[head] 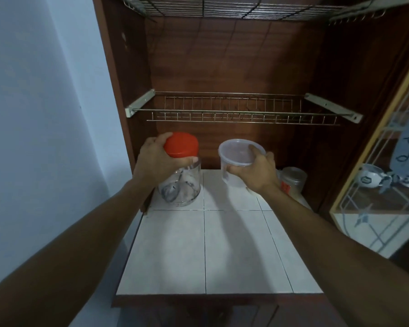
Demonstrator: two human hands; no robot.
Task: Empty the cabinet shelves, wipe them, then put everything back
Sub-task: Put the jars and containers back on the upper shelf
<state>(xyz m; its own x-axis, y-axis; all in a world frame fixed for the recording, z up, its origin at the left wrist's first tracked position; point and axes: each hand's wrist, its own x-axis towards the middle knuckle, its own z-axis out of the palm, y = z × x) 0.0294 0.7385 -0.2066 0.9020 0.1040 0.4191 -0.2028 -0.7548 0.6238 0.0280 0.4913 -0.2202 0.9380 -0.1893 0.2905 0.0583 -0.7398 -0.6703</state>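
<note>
Though apart, jar (183, 185) and tub (235, 154) in hands (155, 161) (257, 173).

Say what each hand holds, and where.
The left hand grips the clear jar by its red lid; right hand grips the plastic tub at its rim.

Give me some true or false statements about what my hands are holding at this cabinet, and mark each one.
1. The left hand grips the jar by its red lid. True.
2. The right hand holds nothing. False: it holds a clear tub.
3. The tub has a blue lid. False: its lid is clear.
4. A small jar stands on the counter at the back right. True.
</note>
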